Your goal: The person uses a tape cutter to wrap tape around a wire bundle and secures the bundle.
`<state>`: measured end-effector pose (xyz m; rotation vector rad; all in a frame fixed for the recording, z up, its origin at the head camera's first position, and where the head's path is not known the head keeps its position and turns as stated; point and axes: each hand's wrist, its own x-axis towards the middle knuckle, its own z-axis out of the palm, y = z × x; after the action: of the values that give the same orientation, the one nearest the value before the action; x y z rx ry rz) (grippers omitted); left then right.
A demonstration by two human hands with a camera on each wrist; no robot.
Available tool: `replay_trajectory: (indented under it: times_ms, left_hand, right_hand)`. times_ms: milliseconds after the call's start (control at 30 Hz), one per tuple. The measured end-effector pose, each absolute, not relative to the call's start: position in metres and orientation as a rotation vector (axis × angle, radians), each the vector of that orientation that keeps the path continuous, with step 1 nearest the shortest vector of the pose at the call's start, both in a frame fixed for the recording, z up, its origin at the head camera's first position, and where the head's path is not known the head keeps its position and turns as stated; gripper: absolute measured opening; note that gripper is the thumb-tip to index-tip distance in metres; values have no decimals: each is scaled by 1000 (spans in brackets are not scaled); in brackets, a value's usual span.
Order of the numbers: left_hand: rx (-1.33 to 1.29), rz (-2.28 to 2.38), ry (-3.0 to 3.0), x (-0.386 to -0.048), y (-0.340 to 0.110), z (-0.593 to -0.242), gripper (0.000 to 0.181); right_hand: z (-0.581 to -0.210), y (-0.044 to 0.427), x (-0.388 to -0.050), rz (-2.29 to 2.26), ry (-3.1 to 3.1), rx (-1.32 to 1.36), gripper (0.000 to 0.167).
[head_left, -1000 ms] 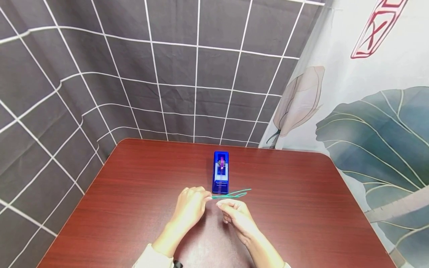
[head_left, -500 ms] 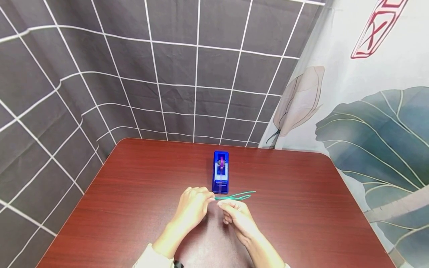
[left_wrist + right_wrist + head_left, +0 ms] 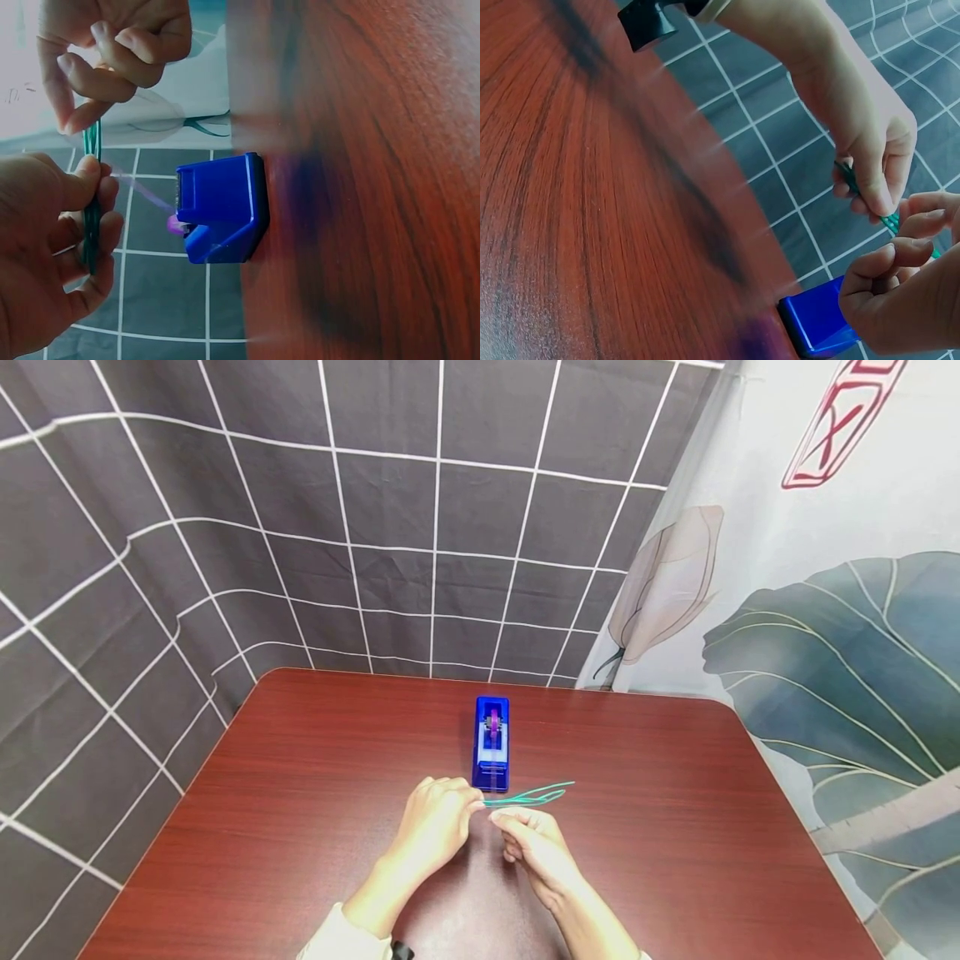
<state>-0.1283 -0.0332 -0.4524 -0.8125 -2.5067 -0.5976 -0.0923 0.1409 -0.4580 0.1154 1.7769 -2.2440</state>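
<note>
A bundle of thin green cord (image 3: 528,797) is pinched between the thumb and fingers of my left hand (image 3: 433,817); its loose loops stick out to the right in the head view. A translucent purple strip of tape (image 3: 142,189) stretches from the blue tape dispenser (image 3: 492,743) up to the cord. Just right of the left hand, my right hand (image 3: 534,843) has thumb and index fingertips together, apparently pinching the tape's end, with its other fingers curled. In the left wrist view the right hand (image 3: 116,52) is close above the left hand (image 3: 45,217).
The dispenser stands on a reddish-brown wooden table (image 3: 337,735), just beyond both hands. A dark grey curtain with white grid lines (image 3: 390,527) hangs behind. To the right is a white curtain with leaf prints (image 3: 750,527).
The left hand and the green cord have shifted slightly to the right, and the cord's loose ends have swayed. The right hand stays almost in place; the dispenser stands where it was.
</note>
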Motion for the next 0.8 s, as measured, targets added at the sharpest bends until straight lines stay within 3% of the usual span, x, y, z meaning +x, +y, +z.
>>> replay_trajectory:
  times_ms: [200,467,667,800]
  left_hand:
    - [-825,-582,-2528,-128,-33,-449,15]
    - [-824,-596,-2527,-129,-32,-449,15]
    - [-834,-607,-2538,-128,-32,-450,15]
    - [-832,-604,-2538,-128,-32,-450,15]
  right_hand:
    - [-460,139,-93,-2241,1829,154,31]
    - [-463,136,-94,-2212,2018,241,8]
    - [-469,136,-97,-2126,2217,227,22]
    - [-470,136,-99,-2125,2279,184,22]
